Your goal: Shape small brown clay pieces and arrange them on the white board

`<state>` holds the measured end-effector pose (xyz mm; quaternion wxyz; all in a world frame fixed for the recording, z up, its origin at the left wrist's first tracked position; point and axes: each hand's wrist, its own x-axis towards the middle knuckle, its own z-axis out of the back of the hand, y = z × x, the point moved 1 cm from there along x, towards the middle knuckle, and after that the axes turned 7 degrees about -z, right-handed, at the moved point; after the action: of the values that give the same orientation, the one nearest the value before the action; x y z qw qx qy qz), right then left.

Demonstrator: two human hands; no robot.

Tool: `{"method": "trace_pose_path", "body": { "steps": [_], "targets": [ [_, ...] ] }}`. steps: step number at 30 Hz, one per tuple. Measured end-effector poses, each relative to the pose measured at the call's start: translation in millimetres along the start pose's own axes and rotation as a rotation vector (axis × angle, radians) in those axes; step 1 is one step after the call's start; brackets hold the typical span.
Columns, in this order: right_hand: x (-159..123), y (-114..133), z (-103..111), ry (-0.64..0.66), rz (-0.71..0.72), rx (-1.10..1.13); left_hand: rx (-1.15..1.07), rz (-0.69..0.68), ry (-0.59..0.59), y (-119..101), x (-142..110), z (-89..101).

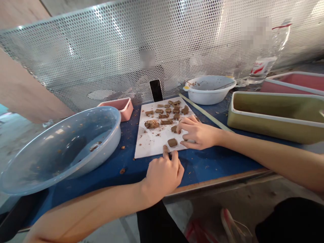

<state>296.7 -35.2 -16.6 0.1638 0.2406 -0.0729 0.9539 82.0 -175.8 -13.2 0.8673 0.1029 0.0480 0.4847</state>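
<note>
A white board [139, 150] on the blue table carries several small brown clay pieces. My right hand [199, 133] reaches over its right side with fingers spread, one fingertip against a small clay piece [174, 129]. Closer to me lies a flat, rounded-square clay piece [172, 142], between my two hands. At the board's front edge is my left hand [163, 173], its index finger stretched toward that square piece and the other fingers bent; no held object shows. A rough, crumbly clay lump [152, 124] sits left of the shaped pieces [166, 122], with crumbs around it.
A large blue basin [76, 165] takes up the left, beside a small pink container [126, 110]. A phone [156, 90] stands behind the board. To the right are a pale stick [206, 114], a white basin [210, 98], an olive planter [273, 126] and a plastic bottle [263, 69].
</note>
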Motion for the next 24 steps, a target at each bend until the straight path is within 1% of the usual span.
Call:
{"method": "trace_pose_path", "body": {
  "steps": [2,7,11,15,18,22,24],
  "targets": [
    [0.8,1.7,0.1,-0.018,-0.003,-0.028,-0.003,0.003,0.005,0.0,0.1,0.3],
    [2.6,4.9,-3.4,-0.017,0.069,-0.105,-0.006,0.001,0.008,-0.1,-0.1,1.8],
    [2.4,3.6,-1.6,-0.070,-0.028,-0.147,0.003,-0.003,0.017,0.0,0.3,1.9],
    [2.3,6.2,0.4,-0.083,-0.042,-0.150,0.017,-0.007,0.027,0.0,0.5,1.4],
    [1.9,7.6,-3.0,-0.111,-0.067,-0.151,0.021,-0.004,0.018,0.0,0.0,0.8],
    [0.6,5.9,-7.8,-0.199,-0.176,-0.136,0.023,-0.009,-0.005,-0.4,-0.6,0.2],
    [0.8,5.1,-8.1,-0.196,-0.191,-0.126,0.029,-0.008,-0.006,-0.6,-0.7,0.3]
  ]
}}
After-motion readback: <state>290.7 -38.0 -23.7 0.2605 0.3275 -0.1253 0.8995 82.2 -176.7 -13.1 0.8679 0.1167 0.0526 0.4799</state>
